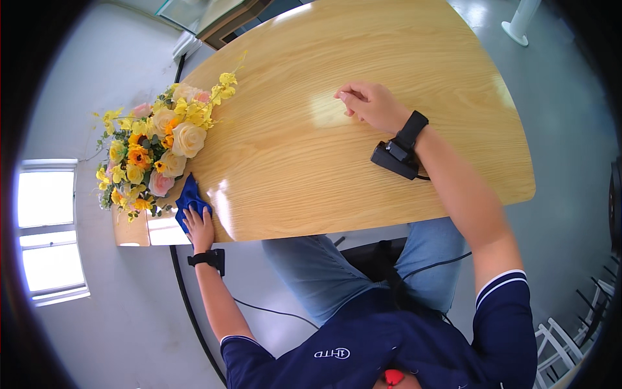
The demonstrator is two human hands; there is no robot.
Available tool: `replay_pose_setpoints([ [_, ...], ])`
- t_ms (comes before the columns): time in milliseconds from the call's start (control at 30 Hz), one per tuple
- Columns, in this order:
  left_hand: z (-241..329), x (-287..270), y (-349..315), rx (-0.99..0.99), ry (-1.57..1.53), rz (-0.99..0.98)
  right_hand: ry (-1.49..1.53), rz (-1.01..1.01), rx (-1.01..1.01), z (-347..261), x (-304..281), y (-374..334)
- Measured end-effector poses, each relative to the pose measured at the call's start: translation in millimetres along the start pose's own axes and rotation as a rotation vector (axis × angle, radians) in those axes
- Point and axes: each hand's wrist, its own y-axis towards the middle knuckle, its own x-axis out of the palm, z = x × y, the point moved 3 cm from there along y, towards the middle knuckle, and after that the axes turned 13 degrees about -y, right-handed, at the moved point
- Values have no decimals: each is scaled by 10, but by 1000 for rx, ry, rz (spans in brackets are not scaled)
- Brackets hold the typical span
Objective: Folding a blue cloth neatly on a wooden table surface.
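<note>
My left hand [198,227] lies on a crumpled blue cloth [190,198] near the table's front left edge. Its fingers are stretched out and spread over the cloth, pressing it against the wood. Part of the cloth pokes out beyond the fingertips, towards the flowers. Over the right half of the wooden table [278,129], my right hand [372,106] is loosely closed with the fingers curled in. Nothing shows between its thumb and fingers. Whether it rests on the tabletop or hovers just above, I cannot tell.
A bouquet of yellow, orange, cream and pink flowers [155,146] stands at the table's left, right beside the cloth. Black devices are strapped to both wrists, with cables hanging from them. A glass-topped cabinet [217,19] is beyond the far edge. White chairs [560,347] are at lower right.
</note>
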Motion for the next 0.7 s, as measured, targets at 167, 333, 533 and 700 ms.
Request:
replay_pose_setpoints([
  [167,66,30,-151,81,14,-48,20,-35,14,-50,38,41],
  [333,1366,-244,-924,299,-186,-23,40,-15,28,-9,5,59],
  [533,2612,-339,-1826,707,-326,-130,4,5,33,-67,45,56],
  [700,2772,-369,-1897,771,-357,-157,17,-14,-2,-10,39,82],
])
